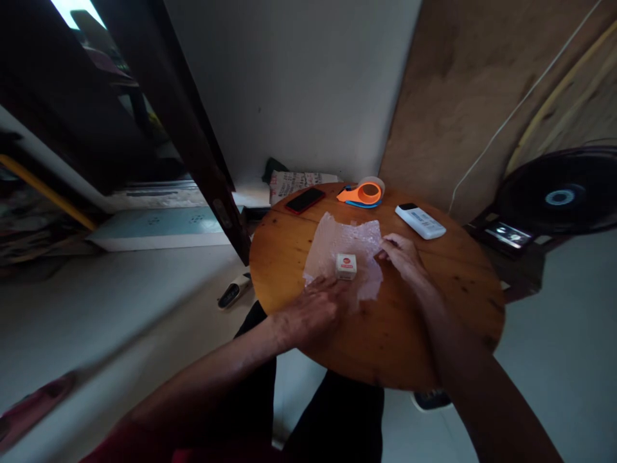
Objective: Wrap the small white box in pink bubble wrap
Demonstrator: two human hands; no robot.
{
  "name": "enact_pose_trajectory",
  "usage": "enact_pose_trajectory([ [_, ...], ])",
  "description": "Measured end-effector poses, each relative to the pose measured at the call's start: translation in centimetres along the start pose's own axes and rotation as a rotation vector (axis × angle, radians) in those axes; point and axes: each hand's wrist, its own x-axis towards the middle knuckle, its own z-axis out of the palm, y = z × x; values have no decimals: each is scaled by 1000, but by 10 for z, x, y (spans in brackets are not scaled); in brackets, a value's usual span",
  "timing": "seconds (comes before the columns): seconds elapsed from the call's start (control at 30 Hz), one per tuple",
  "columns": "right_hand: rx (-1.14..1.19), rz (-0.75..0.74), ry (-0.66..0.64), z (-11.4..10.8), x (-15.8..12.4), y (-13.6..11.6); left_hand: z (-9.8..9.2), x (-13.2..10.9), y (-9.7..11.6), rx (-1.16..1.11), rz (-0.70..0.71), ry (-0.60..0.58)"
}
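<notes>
A small white box point(346, 266) with a red mark lies on a sheet of bubble wrap point(322, 244) on the round wooden table. My left hand point(318, 308) rests over the near left part of the wrap, fingers spread, just below the box. At the right edge of the wrap, my right hand point(402, 254) has its thumb and fingers pinched together on the plastic.
An orange tape dispenser point(369, 191), a dark phone point(305, 200) and a white device point(420, 221) lie along the table's far side. A black fan point(559, 196) stands right of the round table point(463, 289). The wall is behind.
</notes>
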Motion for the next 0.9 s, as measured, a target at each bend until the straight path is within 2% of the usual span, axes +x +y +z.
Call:
enact_pose_trajectory([
  [0.1, -27, 9, 16, -1, 1, 0, 5, -6, 4, 12, 8, -71],
  [0.2, -67, 19, 37, -3, 1, 0, 4, -8, 3, -14, -1, -77],
  [0.3, -142, 1, 39, -4, 2, 1, 3, -6, 1, -128, -54, -16],
  [0.4, -187, -20, 42, -6, 3, 2, 6, -3, -2, -263, -195, 84],
  [0.5, -160, -25, 49, -6, 4, 3, 12, 2, -4, -324, -265, 116],
  [0.6, -220, -58, 65, -7, 4, 2, 19, 6, -2, -262, -224, 119],
  [0.73, -404, -179, 91, -6, 0, -1, 28, 10, 4, -75, -159, 83],
  [0.9, -308, -298, 139, -3, -3, -3, 32, 9, 10, 6, -102, 105],
])
